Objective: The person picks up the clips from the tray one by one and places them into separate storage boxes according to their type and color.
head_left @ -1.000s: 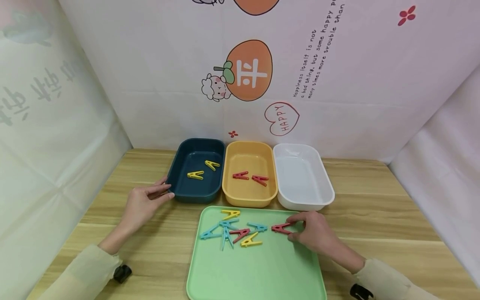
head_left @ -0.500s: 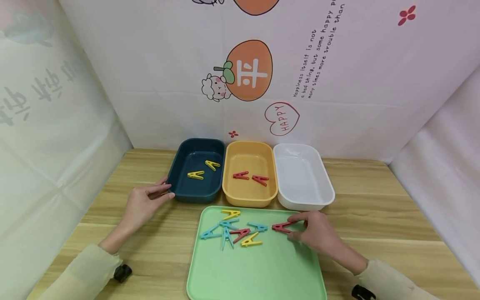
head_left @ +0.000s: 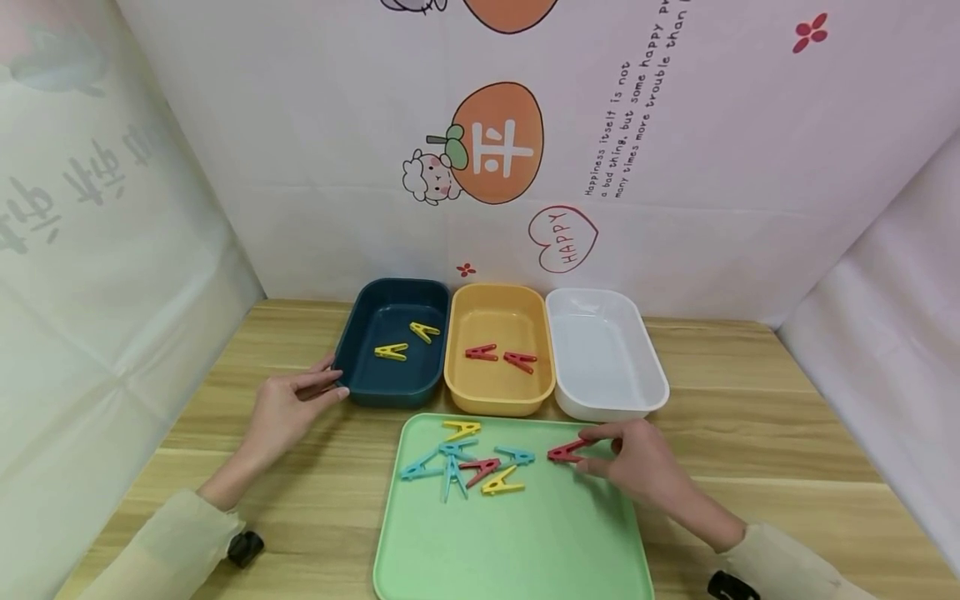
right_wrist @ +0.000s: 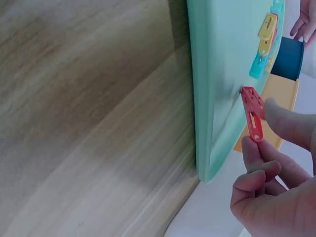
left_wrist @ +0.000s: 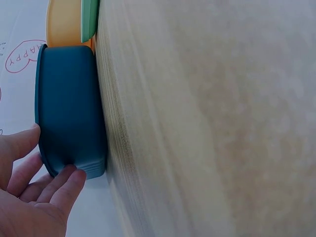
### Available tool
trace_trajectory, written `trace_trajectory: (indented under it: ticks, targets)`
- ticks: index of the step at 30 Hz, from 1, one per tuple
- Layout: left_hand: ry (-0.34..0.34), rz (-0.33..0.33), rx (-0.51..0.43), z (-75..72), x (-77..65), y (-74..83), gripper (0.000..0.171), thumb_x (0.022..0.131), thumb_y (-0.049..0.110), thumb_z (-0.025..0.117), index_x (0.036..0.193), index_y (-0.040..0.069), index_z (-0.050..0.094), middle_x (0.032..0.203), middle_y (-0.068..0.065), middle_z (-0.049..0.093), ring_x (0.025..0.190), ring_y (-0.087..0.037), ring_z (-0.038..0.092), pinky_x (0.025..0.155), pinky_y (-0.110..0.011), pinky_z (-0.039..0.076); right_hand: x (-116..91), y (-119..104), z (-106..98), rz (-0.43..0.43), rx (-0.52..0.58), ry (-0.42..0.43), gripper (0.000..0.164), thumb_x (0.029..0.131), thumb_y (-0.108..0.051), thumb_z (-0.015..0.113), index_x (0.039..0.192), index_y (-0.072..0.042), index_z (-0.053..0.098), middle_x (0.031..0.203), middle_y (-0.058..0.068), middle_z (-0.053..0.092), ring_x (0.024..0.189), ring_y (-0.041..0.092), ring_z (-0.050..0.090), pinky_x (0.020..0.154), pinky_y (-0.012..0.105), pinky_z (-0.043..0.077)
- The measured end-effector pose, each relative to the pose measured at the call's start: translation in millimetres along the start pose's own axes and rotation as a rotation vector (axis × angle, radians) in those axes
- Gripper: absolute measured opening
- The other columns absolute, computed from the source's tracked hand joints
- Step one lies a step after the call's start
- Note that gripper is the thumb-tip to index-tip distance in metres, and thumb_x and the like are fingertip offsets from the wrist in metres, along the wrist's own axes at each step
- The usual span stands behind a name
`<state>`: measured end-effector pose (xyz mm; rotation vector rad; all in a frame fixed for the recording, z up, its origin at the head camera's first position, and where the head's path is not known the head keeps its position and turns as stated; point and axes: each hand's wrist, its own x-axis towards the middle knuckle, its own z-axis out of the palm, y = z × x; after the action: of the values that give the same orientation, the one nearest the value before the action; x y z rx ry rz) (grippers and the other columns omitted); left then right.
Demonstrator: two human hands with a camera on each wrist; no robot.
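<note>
My right hand [head_left: 647, 468] pinches a red clothespin [head_left: 567, 451] between thumb and fingers over the right part of the green tray [head_left: 517, 550]. In the right wrist view, the thumb and a finger meet the arms of this red clothespin [right_wrist: 253, 113]. Beside the dark blue bin [head_left: 393, 398], my left hand [head_left: 288, 408] touches its near left corner with loosely extended fingers. The left wrist view shows those fingers [left_wrist: 69, 187] against the blue bin's side [left_wrist: 71, 108]. Several blue clothespins [head_left: 421, 467], another red clothespin [head_left: 480, 471] and two yellow clothespins [head_left: 502, 482] lie on the tray.
Two yellow clothespins [head_left: 391, 352] lie in the blue bin. The orange bin [head_left: 498, 405] in the middle contains two red clothespins [head_left: 482, 352]. On its right stands a white bin [head_left: 609, 358]. A printed cloth [head_left: 690, 233] hangs behind the wooden table [head_left: 735, 417].
My right hand has shifted slightly right and up, carrying the red clothespin a short way with it. The left hand stays at the blue bin.
</note>
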<state>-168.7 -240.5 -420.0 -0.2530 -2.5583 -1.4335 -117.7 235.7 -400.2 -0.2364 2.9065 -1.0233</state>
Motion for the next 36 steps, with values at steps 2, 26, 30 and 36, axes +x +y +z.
trace_trajectory:
  ticks: [2, 26, 30, 36]
  targets:
    - [0.000, -0.005, 0.003, 0.0, 0.0, -0.2, 0.037, 0.096, 0.017, 0.081, 0.125, -0.006, 0.074, 0.145, -0.018, 0.060, 0.117, -0.035, 0.069, 0.082, -0.011, 0.054, 1, 1, -2, -0.010, -0.008, -0.011, 0.037, 0.076, -0.015, 0.097, 0.109, -0.007, 0.084, 0.076, -0.002, 0.066, 0.068, 0.016, 0.046, 0.055, 0.027, 0.037]
    - [0.011, 0.011, 0.017, -0.8, 2.6, 1.9, 0.037, 0.096, 0.018, 0.081, 0.124, -0.005, 0.075, 0.145, -0.017, 0.061, 0.117, -0.035, 0.070, 0.081, -0.010, 0.053, 1, 0, -16, -0.065, 0.092, -0.024, 0.038, 0.081, -0.019, 0.094, 0.113, -0.003, 0.082, 0.079, -0.002, 0.065, 0.061, 0.011, 0.039, 0.053, 0.025, 0.031]
    - [0.007, 0.003, 0.015, -0.1, 1.9, 0.6, 0.037, 0.096, 0.017, 0.082, 0.124, -0.005, 0.075, 0.145, -0.017, 0.061, 0.117, -0.034, 0.069, 0.081, -0.010, 0.053, 0, -1, -18, -0.064, 0.097, -0.025, 0.036, 0.082, -0.020, 0.094, 0.113, -0.004, 0.083, 0.065, -0.005, 0.048, 0.060, 0.010, 0.037, 0.052, 0.025, 0.031]
    - [0.004, -0.010, 0.016, 0.5, 0.8, 0.4, 0.037, 0.096, 0.018, 0.081, 0.125, -0.005, 0.075, 0.146, -0.016, 0.060, 0.117, -0.033, 0.069, 0.081, -0.010, 0.054, -1, -6, -20, -0.086, 0.063, -0.020, 0.036, 0.082, -0.020, 0.094, 0.113, -0.005, 0.083, 0.061, -0.007, 0.038, 0.060, 0.011, 0.037, 0.053, 0.025, 0.030]
